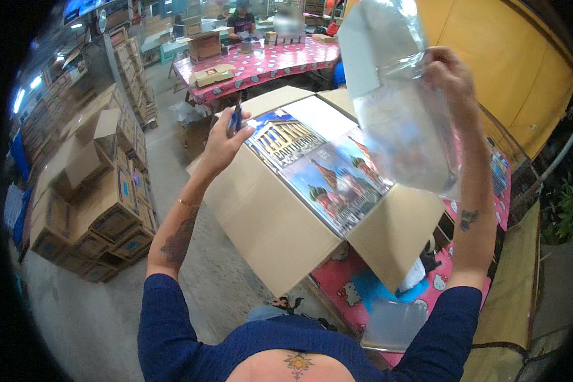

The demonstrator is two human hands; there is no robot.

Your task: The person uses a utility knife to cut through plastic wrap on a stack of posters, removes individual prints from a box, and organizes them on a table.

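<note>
My left hand (pixel 225 141) is closed around a small blue-handled tool (pixel 235 118) that points upward; its exact kind is too small to make out. Raised at the right, my right hand (pixel 451 75) pinches a sheet-like piece of clear plastic (pixel 401 137), perhaps a bag, which hangs down past the box's right side. Between my arms stands an open cardboard box (pixel 270 216), its flaps folded outward. Flat boxes with printed pictures of buildings (pixel 328 181) fill it near the top, beside a plain white surface (pixel 317 118).
Under the box is a table with a pink patterned cover (pixel 337 290), holding a clear plastic piece (pixel 395 323). Stacked cartons (pixel 102 204) stand at the left. Behind, a person (pixel 242 22) sits at another pink-covered table (pixel 267 63). A yellow sheet (pixel 496 57) hangs at the right.
</note>
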